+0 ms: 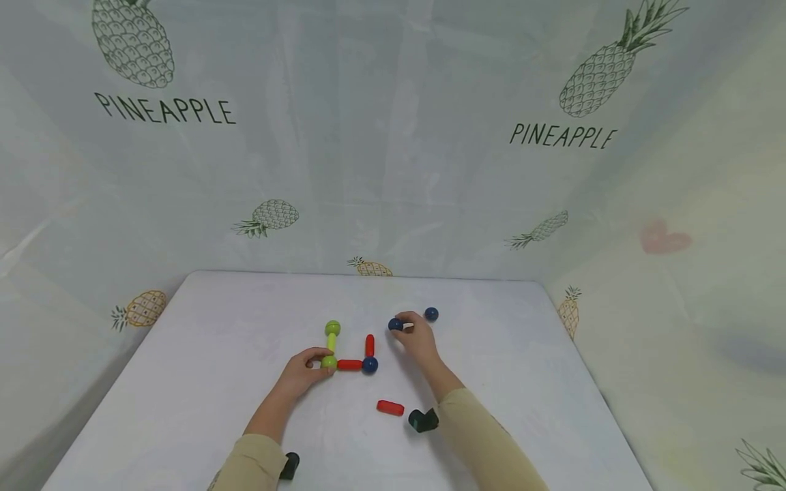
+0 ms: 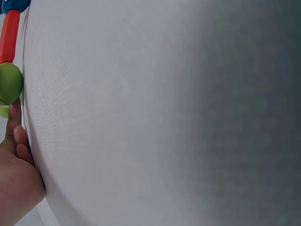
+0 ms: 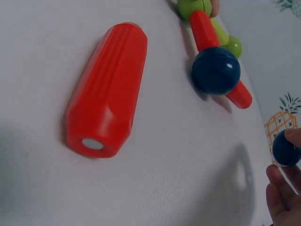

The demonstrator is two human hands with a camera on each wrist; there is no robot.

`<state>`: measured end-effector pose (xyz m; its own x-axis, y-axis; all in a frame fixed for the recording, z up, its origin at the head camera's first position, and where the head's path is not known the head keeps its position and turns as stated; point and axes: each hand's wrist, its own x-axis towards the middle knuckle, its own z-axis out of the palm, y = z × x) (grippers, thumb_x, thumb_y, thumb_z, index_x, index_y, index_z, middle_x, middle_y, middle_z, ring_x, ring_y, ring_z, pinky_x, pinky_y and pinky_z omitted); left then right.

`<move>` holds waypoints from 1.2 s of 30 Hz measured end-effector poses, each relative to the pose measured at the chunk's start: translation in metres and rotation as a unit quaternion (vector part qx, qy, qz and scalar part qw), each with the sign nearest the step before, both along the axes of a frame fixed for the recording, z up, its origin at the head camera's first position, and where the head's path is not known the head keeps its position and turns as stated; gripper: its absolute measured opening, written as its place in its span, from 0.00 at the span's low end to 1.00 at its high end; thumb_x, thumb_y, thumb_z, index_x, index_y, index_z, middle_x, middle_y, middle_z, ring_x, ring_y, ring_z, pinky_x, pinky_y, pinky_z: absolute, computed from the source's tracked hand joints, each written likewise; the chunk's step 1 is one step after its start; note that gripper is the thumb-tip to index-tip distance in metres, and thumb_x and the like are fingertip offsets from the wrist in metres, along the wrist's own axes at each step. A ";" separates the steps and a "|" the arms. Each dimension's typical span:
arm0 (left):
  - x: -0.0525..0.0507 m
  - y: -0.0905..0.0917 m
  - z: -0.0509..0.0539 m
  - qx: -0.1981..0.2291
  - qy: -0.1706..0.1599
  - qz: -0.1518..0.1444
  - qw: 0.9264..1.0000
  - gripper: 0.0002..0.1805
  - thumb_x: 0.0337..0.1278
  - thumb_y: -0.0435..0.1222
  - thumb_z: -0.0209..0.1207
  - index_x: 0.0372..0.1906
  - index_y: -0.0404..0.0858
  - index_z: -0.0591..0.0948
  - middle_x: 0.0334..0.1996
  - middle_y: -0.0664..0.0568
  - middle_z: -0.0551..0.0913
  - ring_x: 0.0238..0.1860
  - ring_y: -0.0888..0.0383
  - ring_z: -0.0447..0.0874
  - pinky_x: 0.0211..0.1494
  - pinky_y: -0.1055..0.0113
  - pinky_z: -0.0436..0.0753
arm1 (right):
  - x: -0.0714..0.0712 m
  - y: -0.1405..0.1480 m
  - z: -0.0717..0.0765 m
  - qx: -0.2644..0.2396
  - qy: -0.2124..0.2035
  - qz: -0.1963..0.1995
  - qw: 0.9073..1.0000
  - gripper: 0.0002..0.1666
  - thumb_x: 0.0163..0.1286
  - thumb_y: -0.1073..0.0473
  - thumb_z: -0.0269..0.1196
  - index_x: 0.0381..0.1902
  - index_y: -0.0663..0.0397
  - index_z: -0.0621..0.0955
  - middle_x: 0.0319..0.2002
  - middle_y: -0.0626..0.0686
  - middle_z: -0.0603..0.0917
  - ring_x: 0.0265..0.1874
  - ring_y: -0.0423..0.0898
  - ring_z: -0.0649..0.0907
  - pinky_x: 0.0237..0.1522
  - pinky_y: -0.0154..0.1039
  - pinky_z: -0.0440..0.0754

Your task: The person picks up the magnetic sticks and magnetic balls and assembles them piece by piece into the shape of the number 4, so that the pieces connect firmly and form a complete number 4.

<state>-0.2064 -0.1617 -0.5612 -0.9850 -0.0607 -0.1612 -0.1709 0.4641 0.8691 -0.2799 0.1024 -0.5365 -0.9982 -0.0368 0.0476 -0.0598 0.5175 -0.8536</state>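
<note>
Firstly, logged on the counter (image 1: 245,314): one joined frame (image 1: 350,365), lying flat, open on its far side. Comprised near green ball (image 1: 329,363), yellow-green stick (image 1: 331,343), far green ball (image 1: 332,328), red crossbar (image 1: 353,365), blue corner ball (image 1: 370,365) and red side stick (image 1: 370,346).

Pinched the near green ball between thumb and fingers of the left hand (image 1: 307,368), probably to steady the frame at that corner.

Held a second blue ball (image 1: 396,325) between thumb and fingers of the right hand (image 1: 419,339), apparently raised off the counter, beyond and right of the side stick's bare tip. Gripped from the right, seemingly to leave the opposite face free. Noted for both hands: fingers narrow, parted only by a ball's width.

Ran left to right along the red crossbar; pointed toward the counter's far edge along both other sticks, roughly parallel.

Stocked separately: one loose red stick (image 1: 389,408), on its side, on the near side of the frame and to the right. Lay mostly left to right by long axis, right end slightly nearer; showed a pale disc (image 3: 92,144) on one end, possibly a magnet.

Set apart also: a third blue ball (image 1: 432,314), just beyond the right hand, probably for easy reach. Could not tell any facing for the balls.
</note>
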 end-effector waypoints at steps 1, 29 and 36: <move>0.000 0.000 0.000 -0.001 0.003 -0.001 1.000 0.19 0.50 0.37 0.71 0.49 0.41 0.84 0.48 0.50 0.81 0.47 0.50 0.70 0.49 0.57 0.69 | 0.000 -0.002 0.001 -0.001 0.000 0.002 1.000 0.21 0.61 0.63 0.70 0.53 0.53 0.80 0.48 0.52 0.81 0.42 0.48 0.80 0.39 0.40 0.80; 0.003 0.002 0.005 0.011 0.002 0.003 1.000 0.18 0.50 0.36 0.71 0.49 0.40 0.84 0.49 0.49 0.82 0.49 0.49 0.71 0.52 0.55 0.69 | -0.015 -0.031 0.003 0.004 -0.041 0.039 0.998 0.21 0.65 0.58 0.67 0.57 0.49 0.81 0.51 0.52 0.81 0.46 0.49 0.80 0.44 0.42 0.80; 0.001 0.001 0.004 0.011 0.001 0.005 1.000 0.18 0.50 0.36 0.72 0.49 0.41 0.84 0.49 0.50 0.82 0.50 0.49 0.71 0.54 0.54 0.70 | -0.020 -0.036 -0.001 0.013 -0.047 0.043 0.998 0.22 0.64 0.57 0.68 0.57 0.50 0.80 0.52 0.54 0.81 0.47 0.50 0.79 0.44 0.42 0.80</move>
